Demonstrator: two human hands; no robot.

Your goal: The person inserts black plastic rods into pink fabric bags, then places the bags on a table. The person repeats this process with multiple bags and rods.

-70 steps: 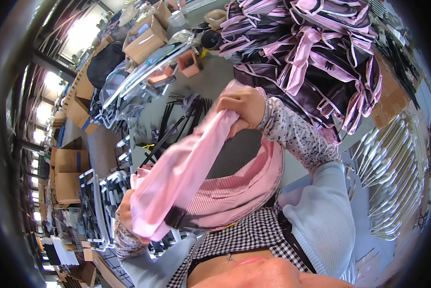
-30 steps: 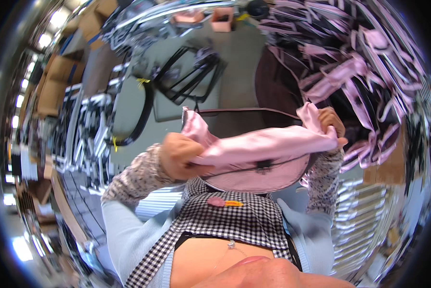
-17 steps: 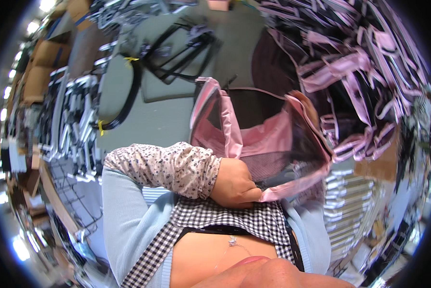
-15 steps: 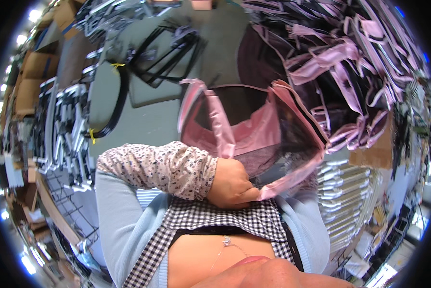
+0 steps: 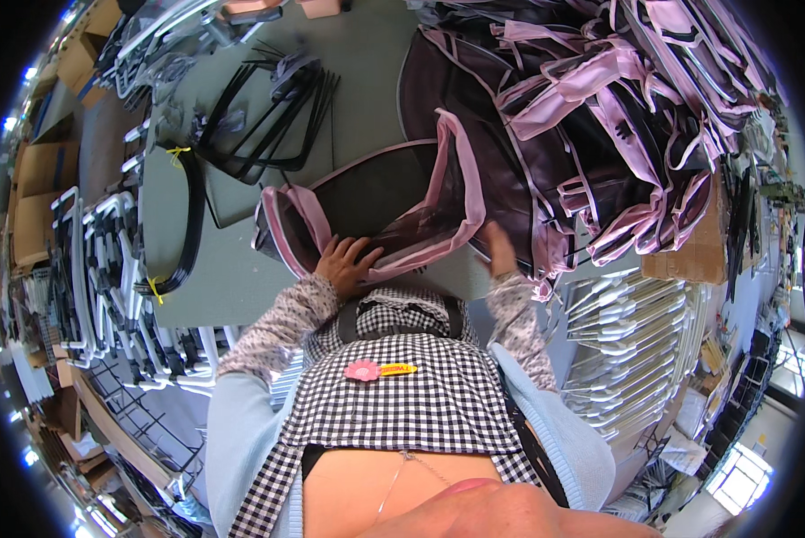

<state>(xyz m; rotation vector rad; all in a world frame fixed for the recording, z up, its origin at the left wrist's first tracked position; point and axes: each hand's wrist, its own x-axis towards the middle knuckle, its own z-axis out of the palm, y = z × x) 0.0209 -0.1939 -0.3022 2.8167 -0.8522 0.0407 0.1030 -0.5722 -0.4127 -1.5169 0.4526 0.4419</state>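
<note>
A piece of black mesh fabric with pink trim (image 5: 479, 197) lies on the table in front of me, its pink edges standing up like a shallow open shell. My left hand (image 5: 347, 264) rests on its near left edge, fingers spread and pressing lightly on the fabric. Beside its right end is my right hand (image 5: 500, 251), slightly blurred, fingers stretched out and nothing visible in them. Close by on the right spreads a large heap of similar black mesh pieces with pink trim (image 5: 591, 108).
On the green table (image 5: 214, 291) lie thin black frames (image 5: 259, 125) and a curved black bundle tied with yellow (image 5: 194, 220). White and black tubes (image 5: 98, 269) hang at the left. White rods (image 5: 636, 350) are stacked at the right, below a cardboard box (image 5: 685, 260).
The mesh piece has come down from near my chest onto the table. My left hand has let go of its pink edge and moved left and forward. My right hand has come into view.
</note>
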